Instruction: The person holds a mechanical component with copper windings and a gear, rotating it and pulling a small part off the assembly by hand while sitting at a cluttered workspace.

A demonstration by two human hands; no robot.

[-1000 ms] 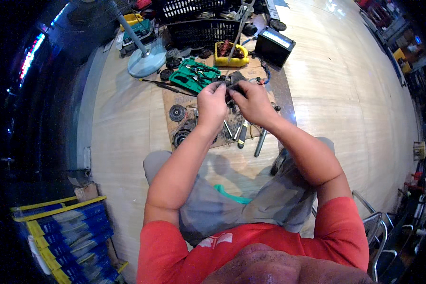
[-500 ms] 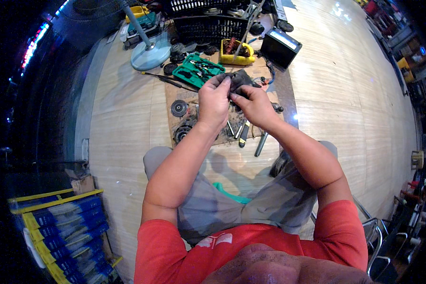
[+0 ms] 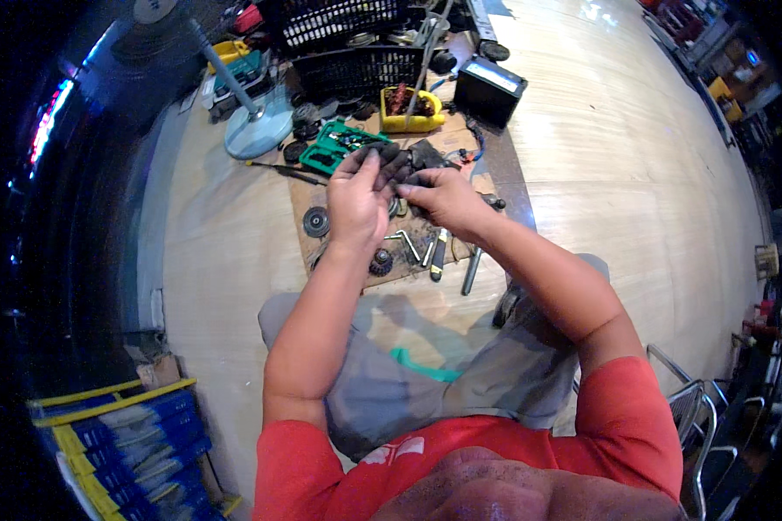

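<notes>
My left hand [image 3: 361, 193] is raised over the cardboard, its fingers curled and blackened with grime. My right hand [image 3: 443, 198] is close beside it, thumb and fingertips pinched together. Whatever the fingers hold is dark and too small to make out. Just beyond them is a dark, crumpled-looking piece [image 3: 430, 154]. An open green tool case [image 3: 321, 158] lies past my left hand. Below the hands are a bent hex key [image 3: 407, 243], a small dark gear [image 3: 381, 262], a yellow-and-black handled tool [image 3: 439, 256] and a grey metal tube [image 3: 472, 271]. A black disc [image 3: 316, 221] lies to the left.
Farther off stand a yellow container [image 3: 385, 117] of reddish-brown parts, a black battery [image 3: 490, 91], black crates [image 3: 347, 74] and a stand with a pale blue round base [image 3: 259, 130]. A blue-and-yellow rack [image 3: 130, 434] is at lower left, a metal-framed chair [image 3: 699, 425] at lower right.
My view has shifted, so the scene sits farther left and slightly lower. My left hand has turned and its fingers have loosened, showing blackened fingers. The small gear and hex key have come into view.
</notes>
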